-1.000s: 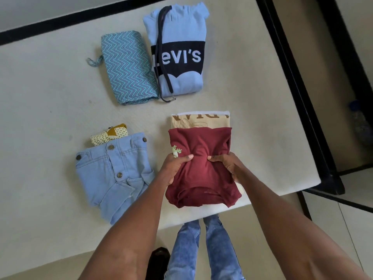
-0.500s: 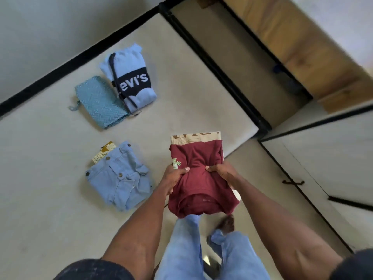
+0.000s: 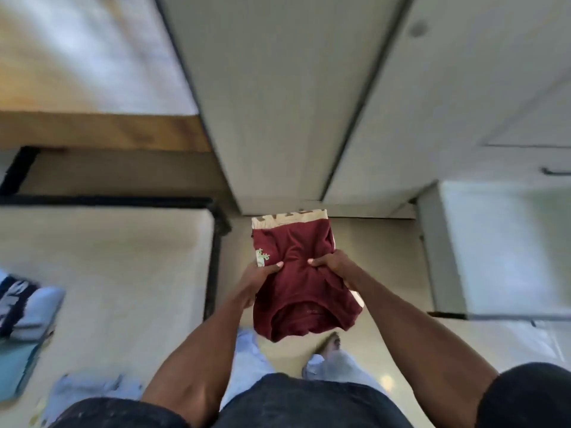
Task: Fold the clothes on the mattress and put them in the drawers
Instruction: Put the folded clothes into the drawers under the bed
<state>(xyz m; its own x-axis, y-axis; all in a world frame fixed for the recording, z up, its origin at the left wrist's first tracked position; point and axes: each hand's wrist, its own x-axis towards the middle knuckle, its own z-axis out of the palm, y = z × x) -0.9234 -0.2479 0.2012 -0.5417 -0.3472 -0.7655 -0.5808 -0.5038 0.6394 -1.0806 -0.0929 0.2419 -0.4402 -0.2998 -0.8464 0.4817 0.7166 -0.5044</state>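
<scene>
Clothes held: a folded maroon shirt [image 3: 296,282] lying on top of a folded beige garment [image 3: 289,218], carried as one stack in the air above the floor [image 3: 380,242], off the mattress [image 3: 108,267] and in front of the pale cupboard doors [image 3: 278,118].
Maroon shirt: small pale green emblem at its left edge; the near end sags downward, with a curved hem showing.
Beige garment: only its far edge peeks out beyond the shirt; brown lettering on it, too blurred to read.
Left hand [image 3: 259,279]: grips the stack's left edge, thumb pressed on top of the maroon cloth; the other fingers are underneath, out of sight.
Right hand [image 3: 332,265]: grips the right edge, thumb on top and bunching the cloth toward the middle; the other fingers are hidden below.
Mattress: pale, in a black frame, at left of the view.
Clothes left on mattress: a light blue hoodie [image 3: 27,307] with a dark band, a teal piece [image 3: 15,366] just beside it, and a light denim piece [image 3: 89,393] nearer the person; all blurred.
Cupboard: a dark handle [image 3: 556,172] shows at far right.
Person: blue jeans, dark top, one foot [image 3: 330,342] on the floor below the stack.
</scene>
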